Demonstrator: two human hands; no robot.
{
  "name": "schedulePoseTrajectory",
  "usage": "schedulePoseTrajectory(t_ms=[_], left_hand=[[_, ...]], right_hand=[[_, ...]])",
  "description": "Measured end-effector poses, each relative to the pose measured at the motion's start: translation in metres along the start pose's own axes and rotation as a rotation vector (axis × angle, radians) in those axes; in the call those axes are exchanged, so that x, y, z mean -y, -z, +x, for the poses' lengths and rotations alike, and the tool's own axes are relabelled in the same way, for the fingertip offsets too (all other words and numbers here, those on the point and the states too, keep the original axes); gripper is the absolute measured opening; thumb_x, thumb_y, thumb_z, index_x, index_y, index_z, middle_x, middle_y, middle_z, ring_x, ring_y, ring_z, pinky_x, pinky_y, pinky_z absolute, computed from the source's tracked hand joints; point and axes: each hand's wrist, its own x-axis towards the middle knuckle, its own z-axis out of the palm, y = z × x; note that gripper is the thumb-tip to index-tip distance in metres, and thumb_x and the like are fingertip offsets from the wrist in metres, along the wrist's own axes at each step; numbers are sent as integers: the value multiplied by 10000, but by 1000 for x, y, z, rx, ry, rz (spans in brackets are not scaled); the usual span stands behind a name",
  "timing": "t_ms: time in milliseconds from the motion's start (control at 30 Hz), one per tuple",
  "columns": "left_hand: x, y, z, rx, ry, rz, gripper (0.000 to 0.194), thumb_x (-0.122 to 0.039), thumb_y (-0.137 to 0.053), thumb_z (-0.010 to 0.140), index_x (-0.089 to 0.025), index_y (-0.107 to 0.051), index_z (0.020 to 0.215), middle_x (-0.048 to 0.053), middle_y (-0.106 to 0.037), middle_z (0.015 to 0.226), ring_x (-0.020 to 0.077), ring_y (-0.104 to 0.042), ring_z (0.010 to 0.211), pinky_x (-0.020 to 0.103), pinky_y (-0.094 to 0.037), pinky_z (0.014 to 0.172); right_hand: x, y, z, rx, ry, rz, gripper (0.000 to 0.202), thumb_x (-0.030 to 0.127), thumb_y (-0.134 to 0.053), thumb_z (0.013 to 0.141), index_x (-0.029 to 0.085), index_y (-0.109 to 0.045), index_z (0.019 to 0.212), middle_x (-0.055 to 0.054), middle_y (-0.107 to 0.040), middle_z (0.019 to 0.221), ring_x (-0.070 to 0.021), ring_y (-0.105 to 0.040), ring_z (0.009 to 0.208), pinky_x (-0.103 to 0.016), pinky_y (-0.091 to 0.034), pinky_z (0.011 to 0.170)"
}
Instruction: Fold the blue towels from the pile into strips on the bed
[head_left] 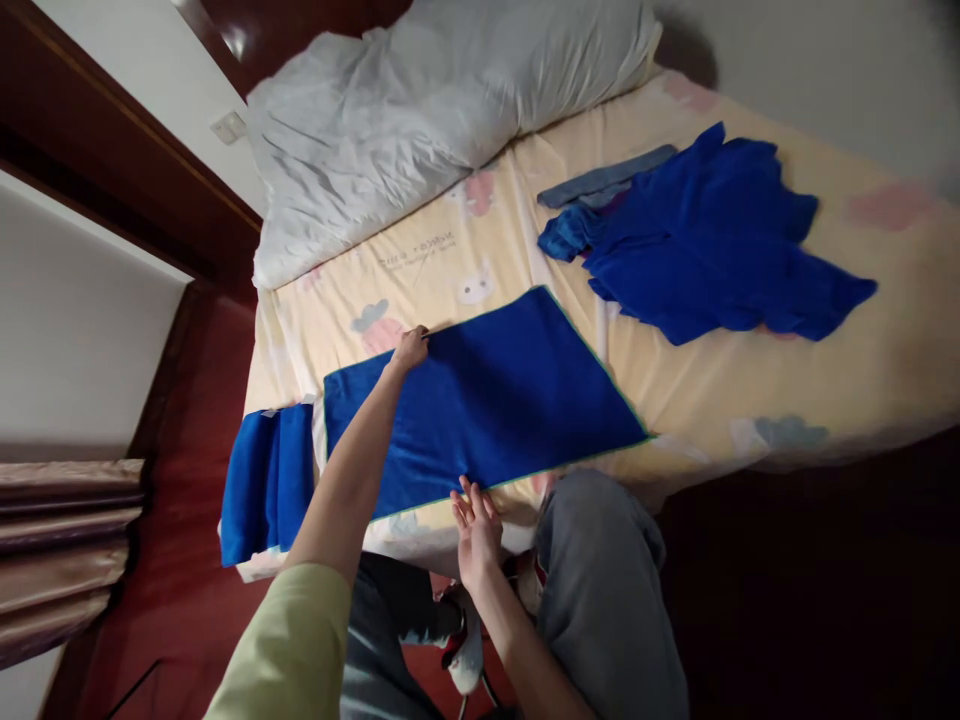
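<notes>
One flat blue cloth [510,390] has left hand [412,348] pinching its far edge, right hand [478,535] open nearby.

The only view looks out from the wearer's head, above the knees, facing forward and steeply down over the bed [480,260]. It is near enough that the forearms enter from the bottom edge; the fingers [471,500] sit around mid-frame, with the pillow [420,130] farther off beyond them. With one camera, no part is shared.
</notes>
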Motion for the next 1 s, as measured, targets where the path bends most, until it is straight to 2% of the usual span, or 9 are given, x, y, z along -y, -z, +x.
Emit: schedulePoseTrajectory(t_ms=[100, 167, 267, 400, 600, 800, 867, 1000], left_hand=[[0, -9, 19, 16, 32, 22, 373, -159, -512, 957, -137, -690, 1284, 163, -721, 1298, 256, -666, 1228, 355, -498, 1081], [-1, -12, 28, 33, 62, 35, 315, -199, -550, 944, -145, -731, 1196, 161, -746, 1216, 266, -685, 1169, 357, -515, 1042], [-2, -11, 34, 70, 112, 42, 239, -243, -606, 915, -155, -766, 1069, 136, -774, 978, 266, -715, 1024, 349, -533, 971], [-4, -5, 39, 85, 147, 6, 274, -270, -558, 952, -141, -750, 1099, 78, -701, 700, 225, -699, 776, 332, -536, 892], [-3, 9, 37, -112, 169, -128, 193, -235, -596, 891, -164, -719, 1022, 77, -701, 762, 235, -666, 812, 355, -520, 896], [-9, 8, 25, -72, 176, -274, 230, -188, -542, 907, -153, -682, 1087, 44, -673, 727, 180, -622, 615, 305, -524, 718], [-9, 7, 24, -60, 179, -286, 237, -181, -539, 907, -156, -684, 1093, 32, -661, 705, 169, -615, 585, 298, -526, 704], [-3, 4, 26, 58, 158, -243, 168, -230, -586, 899, -161, -714, 983, 11, -604, 590, 183, -627, 592, 318, -545, 757]], right_hand=[[3, -2, -2, -13, -33, 31, 505, 480, -854, 740, 210, -680, 1131, -121, -748, 1315, -193, -779, 932, -320, -608, 889], [5, -4, -3, -36, -58, 44, 507, 473, -860, 734, 208, -674, 1125, -123, -750, 1312, -182, -774, 893, -312, -605, 871], [7, -6, -3, -60, -73, 52, 513, 467, -866, 729, 205, -664, 1121, -124, -765, 1278, -163, -763, 840, -296, -601, 843], [4, -1, 1, -58, -41, 28, 514, 479, -862, 729, 198, -661, 1110, -136, -782, 1226, -179, -765, 844, -313, -606, 844], [-3, 13, 6, -48, 34, -84, 395, 476, -807, 762, 219, -703, 1043, -116, -803, 1151, -225, -782, 931, -360, -611, 890], [-5, 12, 4, -26, 72, -110, 437, 526, -796, 775, 206, -704, 1058, -137, -793, 1177, -236, -783, 930, -379, -612, 892], [-5, 11, 3, -30, 61, -96, 459, 524, -803, 774, 194, -697, 1075, -147, -788, 1191, -226, -781, 910, -376, -610, 897], [-7, 12, 6, -6, 78, -101, 474, 534, -802, 787, 191, -692, 1097, -144, -790, 1189, -218, -781, 894, -357, -608, 862]])
